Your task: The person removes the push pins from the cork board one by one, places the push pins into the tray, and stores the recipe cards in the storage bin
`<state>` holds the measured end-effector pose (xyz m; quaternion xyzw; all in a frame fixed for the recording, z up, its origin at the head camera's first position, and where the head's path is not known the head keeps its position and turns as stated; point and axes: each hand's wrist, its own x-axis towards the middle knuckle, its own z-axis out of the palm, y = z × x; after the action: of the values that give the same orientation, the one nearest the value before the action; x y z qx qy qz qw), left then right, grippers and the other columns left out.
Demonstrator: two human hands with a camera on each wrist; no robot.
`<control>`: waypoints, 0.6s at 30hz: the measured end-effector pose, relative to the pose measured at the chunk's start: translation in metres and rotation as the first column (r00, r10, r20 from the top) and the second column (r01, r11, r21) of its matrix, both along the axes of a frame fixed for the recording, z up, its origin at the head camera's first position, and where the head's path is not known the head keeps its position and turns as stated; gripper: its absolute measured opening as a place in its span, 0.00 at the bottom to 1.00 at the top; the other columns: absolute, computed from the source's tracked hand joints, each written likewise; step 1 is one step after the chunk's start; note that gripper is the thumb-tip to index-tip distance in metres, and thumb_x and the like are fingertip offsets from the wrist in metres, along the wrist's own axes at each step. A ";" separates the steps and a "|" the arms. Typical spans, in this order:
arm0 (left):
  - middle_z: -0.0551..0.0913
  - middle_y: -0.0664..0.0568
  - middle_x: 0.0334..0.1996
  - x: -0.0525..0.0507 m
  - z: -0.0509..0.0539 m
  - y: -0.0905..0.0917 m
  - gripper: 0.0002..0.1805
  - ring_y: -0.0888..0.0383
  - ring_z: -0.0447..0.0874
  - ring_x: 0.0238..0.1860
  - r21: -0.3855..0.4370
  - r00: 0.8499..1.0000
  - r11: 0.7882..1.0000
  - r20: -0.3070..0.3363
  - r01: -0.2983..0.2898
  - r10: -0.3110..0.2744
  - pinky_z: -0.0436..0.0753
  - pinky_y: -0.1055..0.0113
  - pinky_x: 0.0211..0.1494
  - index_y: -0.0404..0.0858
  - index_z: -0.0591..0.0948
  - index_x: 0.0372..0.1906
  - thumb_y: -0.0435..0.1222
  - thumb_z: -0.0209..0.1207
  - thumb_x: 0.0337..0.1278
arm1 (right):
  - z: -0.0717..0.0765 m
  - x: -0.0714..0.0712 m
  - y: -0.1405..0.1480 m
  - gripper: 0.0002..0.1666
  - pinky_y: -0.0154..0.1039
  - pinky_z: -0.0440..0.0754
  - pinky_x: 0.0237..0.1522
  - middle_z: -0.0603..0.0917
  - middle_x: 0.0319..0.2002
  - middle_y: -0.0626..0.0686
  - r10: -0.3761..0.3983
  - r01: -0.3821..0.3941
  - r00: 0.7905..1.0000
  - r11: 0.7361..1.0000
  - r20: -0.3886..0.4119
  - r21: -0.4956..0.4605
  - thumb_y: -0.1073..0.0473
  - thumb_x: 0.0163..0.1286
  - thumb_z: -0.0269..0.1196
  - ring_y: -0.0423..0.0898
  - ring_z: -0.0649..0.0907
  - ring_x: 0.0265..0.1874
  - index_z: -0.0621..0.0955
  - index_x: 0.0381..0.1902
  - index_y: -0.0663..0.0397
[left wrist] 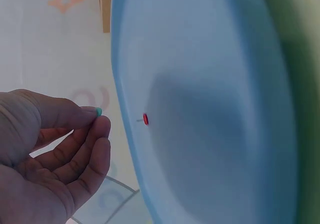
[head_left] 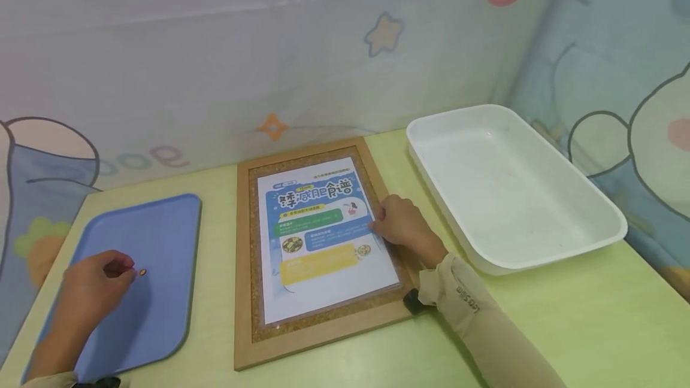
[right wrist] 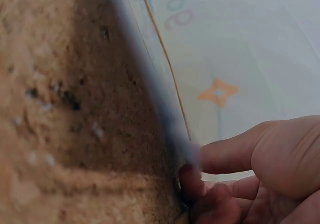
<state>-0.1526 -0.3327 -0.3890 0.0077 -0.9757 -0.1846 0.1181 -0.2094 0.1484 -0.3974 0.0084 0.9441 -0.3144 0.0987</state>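
My left hand (head_left: 97, 283) is over the blue tray (head_left: 162, 226). Between its thumb and index finger it pinches a green thumbtack (left wrist: 98, 112), of which only a bit shows. A red thumbtack (left wrist: 145, 118) lies on the tray with its thin point up, just beside the fingertips. My right hand (head_left: 401, 223) pinches the right edge of a laminated printed sheet (head_left: 323, 238). This sheet lies over a wood-framed corkboard (head_left: 245, 256). In the right wrist view, the thumb and fingers grip the sheet's edge close to the cork (right wrist: 100, 124).
A deep white plastic bin (head_left: 507, 184) stands on the light green table (head_left: 566, 322) to the right of the corkboard. Printed cloth walls (head_left: 215, 47) close off the back and the right side. The tray is at the table's left side.
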 end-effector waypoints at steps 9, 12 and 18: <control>0.86 0.40 0.25 0.000 -0.002 -0.006 0.05 0.81 0.64 0.21 0.008 0.999 0.999 0.004 -0.053 0.053 0.68 0.71 0.23 0.29 0.84 0.31 0.27 0.66 0.48 | 0.000 -0.001 0.004 0.13 0.35 0.70 0.29 0.73 0.27 0.53 0.060 -0.056 0.998 0.982 0.018 -0.178 0.59 0.70 0.62 0.47 0.74 0.29 0.72 0.28 0.58; 0.86 0.39 0.26 0.000 -0.002 -0.007 0.05 0.80 0.65 0.21 0.013 0.998 0.998 0.016 -0.066 0.066 0.69 0.71 0.23 0.28 0.83 0.32 0.27 0.66 0.49 | 0.003 -0.001 0.004 0.10 0.36 0.71 0.31 0.74 0.30 0.54 0.057 -0.052 0.998 0.949 0.008 -0.312 0.62 0.73 0.58 0.48 0.74 0.32 0.71 0.30 0.58; 0.86 0.39 0.26 0.001 -0.002 -0.012 0.05 0.76 0.67 0.21 -0.005 0.997 0.997 0.020 -0.080 0.080 0.68 0.69 0.24 0.29 0.83 0.31 0.28 0.66 0.49 | 0.034 0.005 0.018 0.07 0.36 0.75 0.30 0.85 0.37 0.62 0.050 -0.070 0.997 0.879 -0.055 -0.472 0.64 0.76 0.53 0.46 0.81 0.31 0.67 0.36 0.58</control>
<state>-0.1520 -0.3443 -0.3908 0.0482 -0.9761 -0.1777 0.1155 -0.2049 0.1659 -0.3635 -0.0518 0.8403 -0.5324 0.0878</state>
